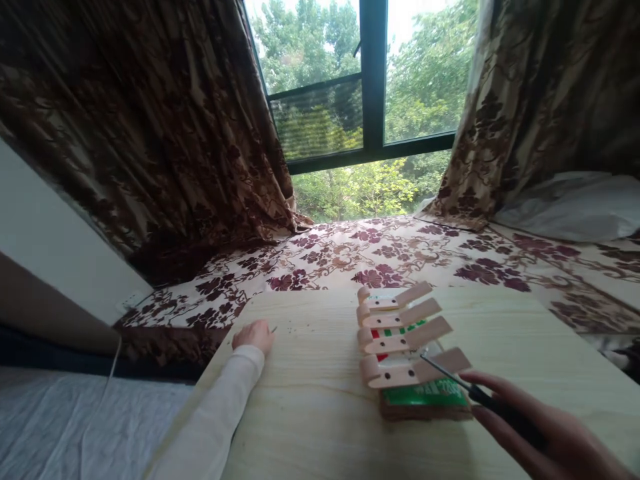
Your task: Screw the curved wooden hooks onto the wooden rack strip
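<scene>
My right hand (565, 427) grips the black handle of a screwdriver (505, 413). Its thin metal shaft points left, the tip over the nearest of several pale tan leather-like strips (387, 343). Each strip is curled at its left end and carries dark round dots that look like holes or fasteners. They lie side by side across a green-labelled block-shaped pack (425, 395). On the left of the board, my left hand (254, 335) rests with curled fingers; a tiny dark tip sticks out at the fingertips, too small to name.
The pale wooden board (310, 413) stands against a ledge covered in floral cloth (330, 260). Small dark bits (300, 328) lie near my left hand. Patterned curtains (200, 133) flank the window, and a white plastic bag (575, 207) sits at right.
</scene>
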A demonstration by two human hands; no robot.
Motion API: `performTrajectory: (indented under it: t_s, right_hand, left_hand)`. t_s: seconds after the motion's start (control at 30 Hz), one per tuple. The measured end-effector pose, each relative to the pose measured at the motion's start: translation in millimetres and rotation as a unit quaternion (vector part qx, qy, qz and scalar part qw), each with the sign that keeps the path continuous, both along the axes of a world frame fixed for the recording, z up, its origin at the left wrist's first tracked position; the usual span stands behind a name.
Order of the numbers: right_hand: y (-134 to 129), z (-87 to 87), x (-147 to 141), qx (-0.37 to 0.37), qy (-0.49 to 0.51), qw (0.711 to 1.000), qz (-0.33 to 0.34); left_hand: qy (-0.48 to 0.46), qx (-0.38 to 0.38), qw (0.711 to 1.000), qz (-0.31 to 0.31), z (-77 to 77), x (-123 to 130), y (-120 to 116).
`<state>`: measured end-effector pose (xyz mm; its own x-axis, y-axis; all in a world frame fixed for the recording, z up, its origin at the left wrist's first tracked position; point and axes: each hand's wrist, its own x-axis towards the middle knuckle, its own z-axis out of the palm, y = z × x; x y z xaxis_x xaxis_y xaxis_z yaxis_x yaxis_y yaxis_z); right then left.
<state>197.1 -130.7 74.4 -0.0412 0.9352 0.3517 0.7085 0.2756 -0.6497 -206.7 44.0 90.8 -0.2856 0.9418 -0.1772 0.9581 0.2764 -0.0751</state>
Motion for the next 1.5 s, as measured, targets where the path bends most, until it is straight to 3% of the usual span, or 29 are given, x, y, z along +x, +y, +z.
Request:
performTrajectory:
  t_s: [0.03,0.33,0.5,0.7,0.9,1.07,1.2,1.4,1.5]
  right_hand:
    - [0.4,3.5,0.3,-0.018,-0.010,0.999,0.026]
    - [0.7,15.5,-3.8,-0.040,-0.022,0.999,0.027]
    - [-4.7,23.5,-15.1,-0.059,-0.040,0.996,0.057]
    - [-3.5,31.1,-35.9,-0.099,-0.032,0.989,0.102]
    - [2.2,29.9,-36.5,-0.134,-0.032,0.984,0.115]
    - [4.6,24.7,-37.0,-0.120,-0.023,0.983,0.134]
    - [4.8,21.5,-38.0,-0.095,-0.031,0.988,0.116]
    - [-0.8,18.0,-32.2,-0.113,-0.038,0.988,0.103]
    - [-2.7,15.6,-30.6,-0.114,-0.026,0.988,0.100]
  left_hand:
    - [0.007,-0.005,1.000,0.002,0.3,0.2,1.5]
    - [0.026,-0.003,1.000,-0.006,4.6,5.6,4.3]
    - [-0.026,0.051,0.998,-0.030,21.2,22.8,-9.8]
    - [-0.171,0.171,0.961,-0.130,55.7,69.5,-55.0]
    - [-0.281,0.195,0.908,-0.241,75.8,108.0,-88.5]
    - [-0.324,0.180,0.861,-0.347,79.0,130.6,-99.7]
    - [-0.309,0.171,0.849,-0.393,77.9,143.3,-101.9]
    - [-0.306,0.166,0.818,-0.458,78.3,157.6,-101.0]
    - [-0.264,0.170,0.816,-0.485,75.1,163.3,-99.9]
